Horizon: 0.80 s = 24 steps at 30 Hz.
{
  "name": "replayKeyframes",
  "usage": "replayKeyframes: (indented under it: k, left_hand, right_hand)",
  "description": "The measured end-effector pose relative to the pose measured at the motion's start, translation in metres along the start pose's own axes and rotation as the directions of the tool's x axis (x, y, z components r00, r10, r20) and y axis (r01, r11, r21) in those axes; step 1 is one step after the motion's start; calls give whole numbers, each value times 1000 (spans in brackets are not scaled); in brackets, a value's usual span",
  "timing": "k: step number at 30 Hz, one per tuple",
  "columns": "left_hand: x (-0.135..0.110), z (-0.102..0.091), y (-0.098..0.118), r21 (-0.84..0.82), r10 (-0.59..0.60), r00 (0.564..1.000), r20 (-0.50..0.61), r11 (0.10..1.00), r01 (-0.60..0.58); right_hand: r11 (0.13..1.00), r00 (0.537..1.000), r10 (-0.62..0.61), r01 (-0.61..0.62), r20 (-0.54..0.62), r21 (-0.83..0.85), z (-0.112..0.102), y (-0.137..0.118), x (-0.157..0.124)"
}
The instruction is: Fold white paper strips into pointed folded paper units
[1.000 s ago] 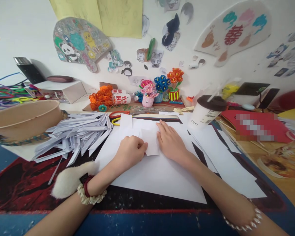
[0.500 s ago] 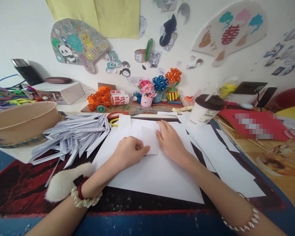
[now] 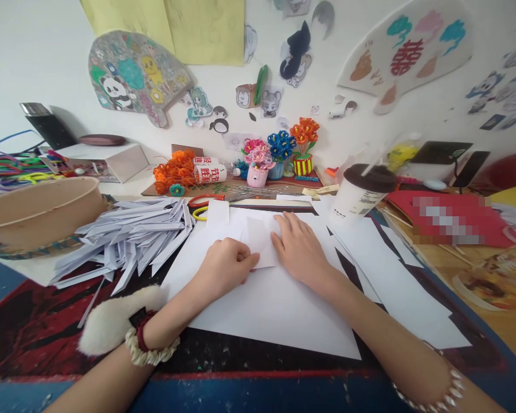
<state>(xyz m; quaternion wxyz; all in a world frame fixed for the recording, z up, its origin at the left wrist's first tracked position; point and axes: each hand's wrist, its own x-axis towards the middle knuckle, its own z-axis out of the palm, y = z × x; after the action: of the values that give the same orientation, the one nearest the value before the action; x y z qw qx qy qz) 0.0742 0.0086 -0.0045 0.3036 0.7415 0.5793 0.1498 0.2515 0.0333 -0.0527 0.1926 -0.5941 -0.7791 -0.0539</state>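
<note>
A small white paper piece [image 3: 260,244] lies on a large white sheet [image 3: 275,304] in the middle of the table. My left hand [image 3: 227,267] is curled, its fingertips pinching the lower left edge of the small piece. My right hand [image 3: 298,249] lies flat with fingers stretched out, pressing on the small piece's right side. A second small paper slip [image 3: 218,212] rests just beyond them.
A heap of folded white paper strips [image 3: 129,235] lies to the left, beside a tan bowl [image 3: 38,209]. A lidded cup [image 3: 359,195] stands at the right, scissors [image 3: 202,203] behind the sheet. More white sheets [image 3: 391,275] lie right. Craft flowers [image 3: 279,152] line the wall.
Both hands stay on the small paper piece; the right hand has slid slightly along it. The view shifted a little.
</note>
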Motion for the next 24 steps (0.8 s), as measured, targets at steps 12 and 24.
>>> replayKeyframes:
  k: [12, 24]
  left_hand:
    - [1, -3, -1, 10, 18, 1000, 19, 1000, -19]
    - [-1, -8, -6, -78, 40, 999, 35, 996, -37]
  right_hand:
    - [999, 990, 38, -36, 138, -16, 3, 2, 1]
    - [998, 995, 39, -44, 88, 53, 6, 2, -1]
